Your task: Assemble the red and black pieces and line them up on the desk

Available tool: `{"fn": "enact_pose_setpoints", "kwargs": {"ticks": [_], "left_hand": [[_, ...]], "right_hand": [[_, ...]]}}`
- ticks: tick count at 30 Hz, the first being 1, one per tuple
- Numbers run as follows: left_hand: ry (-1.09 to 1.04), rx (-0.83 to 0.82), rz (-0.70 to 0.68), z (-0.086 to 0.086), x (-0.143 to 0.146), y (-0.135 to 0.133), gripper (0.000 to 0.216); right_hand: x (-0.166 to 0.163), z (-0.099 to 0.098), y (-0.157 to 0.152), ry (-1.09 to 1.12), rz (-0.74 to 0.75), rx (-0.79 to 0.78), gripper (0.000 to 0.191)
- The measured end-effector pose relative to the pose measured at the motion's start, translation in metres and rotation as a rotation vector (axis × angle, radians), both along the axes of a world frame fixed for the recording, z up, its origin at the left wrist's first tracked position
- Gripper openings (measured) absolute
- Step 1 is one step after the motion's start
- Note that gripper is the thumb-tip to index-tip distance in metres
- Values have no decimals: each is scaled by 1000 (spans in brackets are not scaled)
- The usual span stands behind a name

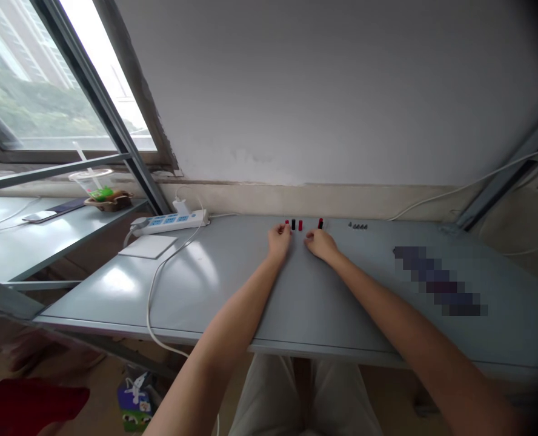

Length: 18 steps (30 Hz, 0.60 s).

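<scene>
Near the back of the grey desk [232, 284], my left hand [278, 242] is closed, its fingertips at a small red cylinder [287, 222] that is partly covered by them. Just right of it stand a small black cylinder [293, 224] and another red cylinder [300, 225], both upright. My right hand [321, 243] rests on the desk with its fingers curled together; whatever may be between them is too small to make out. Directly behind that hand a red-topped black piece [320, 223] stands, its lower part hidden.
Several small dark pieces [358, 226] sit in a row toward the right. A power strip [171, 222], a white flat square [148, 246] and a trailing white cable [151, 290] occupy the left. A pixelated dark object [437, 281] lies at right. Metal posts frame both ends.
</scene>
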<state>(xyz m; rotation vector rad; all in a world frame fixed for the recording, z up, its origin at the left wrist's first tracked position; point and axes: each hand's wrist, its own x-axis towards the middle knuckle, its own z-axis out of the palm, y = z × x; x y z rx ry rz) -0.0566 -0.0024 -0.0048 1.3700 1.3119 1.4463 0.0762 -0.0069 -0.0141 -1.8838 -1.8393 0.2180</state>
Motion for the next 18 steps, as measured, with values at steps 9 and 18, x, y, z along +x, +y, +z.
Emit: {"fn": "enact_pose_setpoints", "kwargs": {"ticks": [9, 18], "left_hand": [[508, 309, -225, -9, 11, -12, 16], [1087, 342, -311, 2, 34, -23, 50]], "right_hand": [[39, 1, -28, 22, -23, 93, 21], [52, -1, -27, -156, -89, 144, 25]]}}
